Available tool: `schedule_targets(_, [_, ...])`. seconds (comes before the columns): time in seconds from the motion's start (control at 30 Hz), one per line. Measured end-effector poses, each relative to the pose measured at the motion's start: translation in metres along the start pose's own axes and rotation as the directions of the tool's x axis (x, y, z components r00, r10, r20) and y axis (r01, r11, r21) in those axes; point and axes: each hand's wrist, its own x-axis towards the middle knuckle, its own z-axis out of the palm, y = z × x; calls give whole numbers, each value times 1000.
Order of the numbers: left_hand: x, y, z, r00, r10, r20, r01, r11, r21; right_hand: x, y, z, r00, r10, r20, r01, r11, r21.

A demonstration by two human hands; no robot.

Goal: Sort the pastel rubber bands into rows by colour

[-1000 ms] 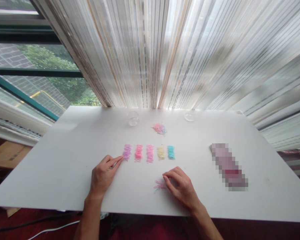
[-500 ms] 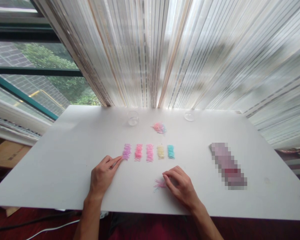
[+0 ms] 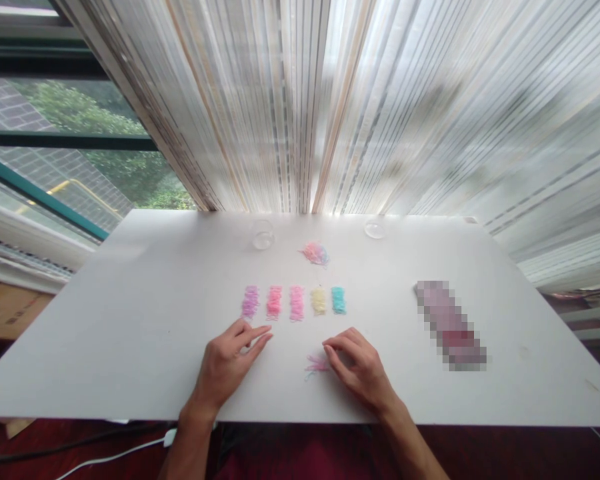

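Note:
Several small sorted piles of thin loops lie in a row on the white table [image 3: 105, 320]: purple [image 3: 250, 301], red-pink [image 3: 274, 302], pink [image 3: 297, 303], yellow [image 3: 319, 301] and teal [image 3: 338, 300]. My left hand [image 3: 230, 363] rests flat below the purple and red-pink piles, fingers stretched out, holding nothing. My right hand [image 3: 357, 367] has curled fingers pressing on a small mixed pink bunch [image 3: 314, 365] near the front edge. A mixed heap [image 3: 315, 253] sits farther back.
Two clear glass cups [image 3: 263, 235] [image 3: 375, 230] stand at the table's back edge by the striped curtain [image 3: 360, 100]. A blurred-out oblong object [image 3: 450, 325] lies at the right. A window [image 3: 55, 153] shows at the left.
My left hand has drawn back from the purple pile and slid right, toward the middle. The right hand stays on the small bunch.

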Motion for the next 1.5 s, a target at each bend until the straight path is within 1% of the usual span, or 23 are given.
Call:
schedule_targets(0.07, [1, 16, 11, 990, 35, 140, -25, 997, -77, 1, -1, -1, 1000, -7, -5, 7, 1000, 0])
schedule_targets(0.13, [1, 31, 22, 967, 76, 243, -50, 992, -112, 1, -1, -1, 1000, -13, -6, 13, 1000, -3])
schedule_targets(0.2, [2, 42, 31, 950, 104, 296, -72, 990, -118, 0, -1, 0, 1000, -14, -7, 14, 1000, -9])
schedule_targets(0.27, [2, 50, 39, 940, 114, 322, -82, 990, -111, 0, 0, 0, 1000, -12, -20, 12, 1000, -20])
schedule_targets(0.43, [0, 55, 51, 941, 132, 312, -106, 990, -97, -2, 1, 3, 997, 17, -80, -20, 999, -43])
schedule_targets(0.6, [1, 52, 49, 945, 129, 301, -91, 986, -138, -1, 0, 2, 997, 14, -79, -17, 999, -38])
schedule_targets(0.7, [2, 51, 45, 948, 105, 300, -49, 981, -188, 0, -1, 0, 998, -2, -60, 1, 1000, -27])
schedule_targets(0.83, [5, 50, 41, 958, 82, 275, 4, 954, -298, 0, -4, -2, 999, -32, 18, 32, 999, 20])
schedule_targets(0.97, [7, 51, 41, 967, 73, 245, 24, 929, -370, -1, -4, -3, 996, -79, 49, 78, 997, 16])
schedule_targets(1.1, [8, 51, 42, 971, 50, 235, 43, 927, -373, -1, -4, -3, 995, -86, 52, 85, 996, 27])
schedule_targets(1.27, [8, 50, 42, 967, 44, 253, 53, 928, -368, -1, -4, -2, 997, -78, 7, 77, 996, 43])
schedule_targets(1.5, [8, 49, 40, 964, 39, 265, 56, 938, -341, -1, -3, -2, 997, -80, 5, 80, 996, 39])
